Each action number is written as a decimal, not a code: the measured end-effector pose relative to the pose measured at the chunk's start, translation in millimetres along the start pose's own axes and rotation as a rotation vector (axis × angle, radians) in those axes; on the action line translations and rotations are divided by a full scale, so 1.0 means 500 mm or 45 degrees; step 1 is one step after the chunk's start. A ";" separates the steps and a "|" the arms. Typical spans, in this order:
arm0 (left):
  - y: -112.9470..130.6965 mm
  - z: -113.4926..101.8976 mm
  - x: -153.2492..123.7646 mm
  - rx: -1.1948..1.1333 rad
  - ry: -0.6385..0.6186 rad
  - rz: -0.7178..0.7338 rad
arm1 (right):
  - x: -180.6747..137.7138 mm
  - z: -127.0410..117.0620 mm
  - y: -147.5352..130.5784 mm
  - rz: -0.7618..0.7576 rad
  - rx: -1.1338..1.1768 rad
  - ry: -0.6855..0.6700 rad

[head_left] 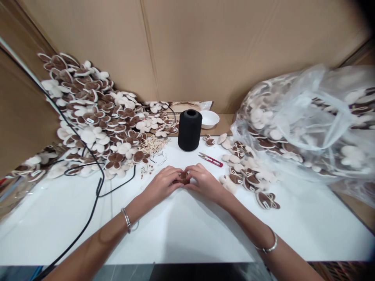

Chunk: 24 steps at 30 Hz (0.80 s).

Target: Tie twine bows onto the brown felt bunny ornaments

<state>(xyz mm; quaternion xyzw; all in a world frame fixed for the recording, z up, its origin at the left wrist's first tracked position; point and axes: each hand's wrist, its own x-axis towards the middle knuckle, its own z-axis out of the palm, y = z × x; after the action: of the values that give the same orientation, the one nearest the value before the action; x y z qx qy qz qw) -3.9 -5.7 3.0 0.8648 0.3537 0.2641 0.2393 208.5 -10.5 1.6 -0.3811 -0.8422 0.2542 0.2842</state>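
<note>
White table [181, 234]. One plastic bag [304, 117] of brown-and-cream plush pieces; one large heap [96, 125], one smaller pile [246, 168]. One black thread cone [190, 130], one white bowl [209, 119], one red snips [211, 160]. Left hand [162, 185] and right hand [205, 181] curled nearly closed, fingertips pinching one small brown piece [184, 176] mid-table.

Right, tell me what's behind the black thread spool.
Behind the black thread spool, a white bowl sits off to its right, with a cardboard wall beyond. Whatever lies directly behind the spool is hidden by it.
</note>
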 end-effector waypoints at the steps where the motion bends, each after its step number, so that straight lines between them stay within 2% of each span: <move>1: 0.001 0.000 0.000 0.000 -0.009 0.007 | 0.000 0.000 0.000 -0.004 -0.003 -0.003; 5: 0.003 0.000 0.002 0.002 -0.020 0.020 | -0.002 0.000 -0.004 -0.014 -0.031 -0.020; 13: -0.003 0.010 0.003 -0.005 0.105 0.033 | -0.003 0.005 -0.009 0.076 -0.122 0.017; 24: -0.008 0.000 0.000 0.007 0.065 -0.037 | -0.001 -0.003 -0.007 0.029 -0.109 -0.005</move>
<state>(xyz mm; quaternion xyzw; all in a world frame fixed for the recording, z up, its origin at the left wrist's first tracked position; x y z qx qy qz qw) -5.7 -3.0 0.7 0.8532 0.3731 0.2815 0.2317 207.9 -12.9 4.7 -0.4020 -0.8486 0.2218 0.2629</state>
